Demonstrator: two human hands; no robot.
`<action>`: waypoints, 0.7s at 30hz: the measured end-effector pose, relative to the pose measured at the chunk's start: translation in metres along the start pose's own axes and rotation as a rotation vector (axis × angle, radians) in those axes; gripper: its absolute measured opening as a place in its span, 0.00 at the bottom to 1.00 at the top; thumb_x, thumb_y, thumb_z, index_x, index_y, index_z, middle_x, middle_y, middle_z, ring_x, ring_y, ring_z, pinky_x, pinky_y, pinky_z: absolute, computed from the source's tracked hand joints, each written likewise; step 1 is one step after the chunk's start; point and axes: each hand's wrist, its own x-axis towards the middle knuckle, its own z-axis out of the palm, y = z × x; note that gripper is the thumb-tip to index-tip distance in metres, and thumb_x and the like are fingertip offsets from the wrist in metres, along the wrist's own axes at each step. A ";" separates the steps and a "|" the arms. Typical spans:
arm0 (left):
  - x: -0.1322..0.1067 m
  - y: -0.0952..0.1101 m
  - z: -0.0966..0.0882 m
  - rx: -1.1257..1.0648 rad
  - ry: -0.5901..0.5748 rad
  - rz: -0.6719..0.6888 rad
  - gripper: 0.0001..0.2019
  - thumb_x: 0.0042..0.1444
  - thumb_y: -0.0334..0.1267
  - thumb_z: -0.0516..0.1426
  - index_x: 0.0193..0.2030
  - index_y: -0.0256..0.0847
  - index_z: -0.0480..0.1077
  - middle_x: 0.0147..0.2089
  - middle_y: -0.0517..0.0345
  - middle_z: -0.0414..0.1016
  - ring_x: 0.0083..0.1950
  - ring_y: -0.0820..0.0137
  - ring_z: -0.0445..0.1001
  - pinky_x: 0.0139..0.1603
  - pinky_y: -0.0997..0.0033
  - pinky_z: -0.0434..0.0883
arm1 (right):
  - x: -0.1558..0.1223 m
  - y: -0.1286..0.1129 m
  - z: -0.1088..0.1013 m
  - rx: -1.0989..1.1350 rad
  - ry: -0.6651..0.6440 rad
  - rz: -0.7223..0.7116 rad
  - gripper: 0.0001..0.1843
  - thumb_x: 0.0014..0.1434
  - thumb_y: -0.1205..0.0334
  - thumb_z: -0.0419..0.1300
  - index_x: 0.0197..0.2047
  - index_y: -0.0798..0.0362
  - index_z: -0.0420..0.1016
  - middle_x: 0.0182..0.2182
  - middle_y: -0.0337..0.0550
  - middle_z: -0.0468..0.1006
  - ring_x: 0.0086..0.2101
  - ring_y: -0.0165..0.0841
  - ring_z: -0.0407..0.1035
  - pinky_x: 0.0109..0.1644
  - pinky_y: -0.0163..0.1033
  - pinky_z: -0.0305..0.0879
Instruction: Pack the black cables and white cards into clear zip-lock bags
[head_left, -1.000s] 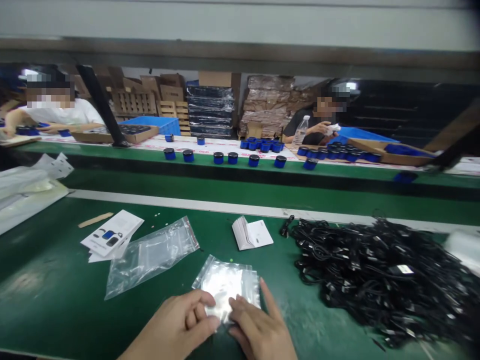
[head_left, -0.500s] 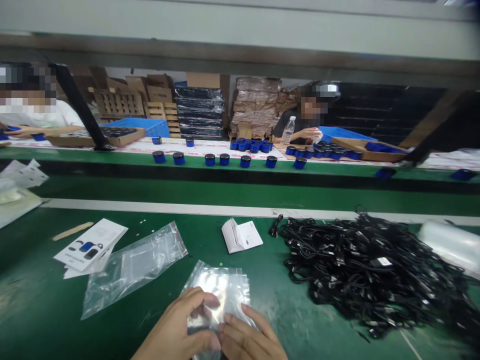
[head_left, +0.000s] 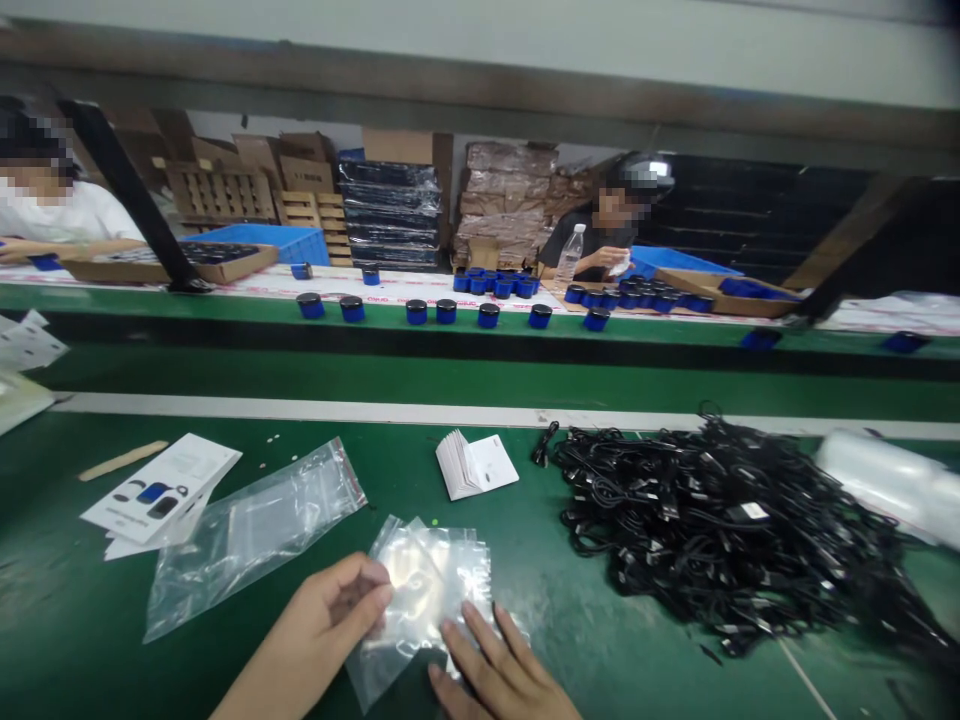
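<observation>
A stack of small clear plastic bags lies on the green table at the front, its edges slightly fanned. My left hand pinches the left edge of a bag in it between thumb and fingers. Flat on the right part of the stack rests my right hand, fingers spread. Left of the hands is a larger clear zip bag, partly over printed cards picturing a dark blue device. Just beyond the stack sits a fanned pile of white folded leaflets.
To the right is a big heap of black cables, with a clear plastic roll beyond. A wooden stick lies left. Across the belt stand blue round units, a water bottle and two co-workers at open cartons.
My left hand has moved left and now pinches the bags' left edge. My right hand has flattened out on the stack, apart from the left. The view has shifted slightly.
</observation>
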 end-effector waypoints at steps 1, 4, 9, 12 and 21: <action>0.000 0.001 -0.001 -0.002 0.017 0.019 0.12 0.53 0.48 0.57 0.29 0.41 0.68 0.21 0.68 0.65 0.27 0.72 0.66 0.31 0.75 0.65 | 0.005 0.002 0.001 -0.010 -0.001 -0.002 0.15 0.67 0.57 0.50 0.54 0.47 0.71 0.52 0.38 0.76 0.51 0.37 0.71 0.56 0.41 0.67; -0.002 0.005 -0.004 0.019 0.028 0.035 0.13 0.54 0.49 0.56 0.28 0.42 0.68 0.21 0.68 0.65 0.26 0.72 0.65 0.31 0.75 0.65 | 0.025 0.004 0.006 0.011 -0.050 0.156 0.21 0.65 0.50 0.52 0.53 0.53 0.73 0.52 0.49 0.75 0.51 0.48 0.70 0.50 0.50 0.72; -0.008 0.009 -0.002 0.173 -0.122 -0.028 0.13 0.54 0.49 0.54 0.28 0.41 0.68 0.22 0.67 0.63 0.27 0.72 0.65 0.31 0.76 0.64 | 0.046 0.007 0.008 0.087 -0.081 0.515 0.23 0.64 0.63 0.49 0.60 0.62 0.65 0.59 0.61 0.65 0.58 0.55 0.59 0.51 0.59 0.69; -0.011 0.012 0.001 0.251 -0.208 -0.050 0.14 0.55 0.49 0.53 0.29 0.41 0.69 0.22 0.66 0.65 0.28 0.71 0.67 0.31 0.76 0.65 | 0.044 0.013 -0.009 0.258 0.035 0.682 0.20 0.65 0.67 0.45 0.57 0.59 0.68 0.55 0.57 0.71 0.56 0.46 0.65 0.52 0.51 0.70; -0.011 0.012 0.003 0.447 -0.210 0.048 0.10 0.54 0.45 0.54 0.29 0.44 0.73 0.28 0.64 0.74 0.32 0.69 0.74 0.34 0.77 0.68 | 0.038 0.012 -0.042 1.029 -0.198 0.920 0.07 0.55 0.71 0.61 0.31 0.52 0.79 0.26 0.37 0.82 0.29 0.31 0.77 0.35 0.28 0.71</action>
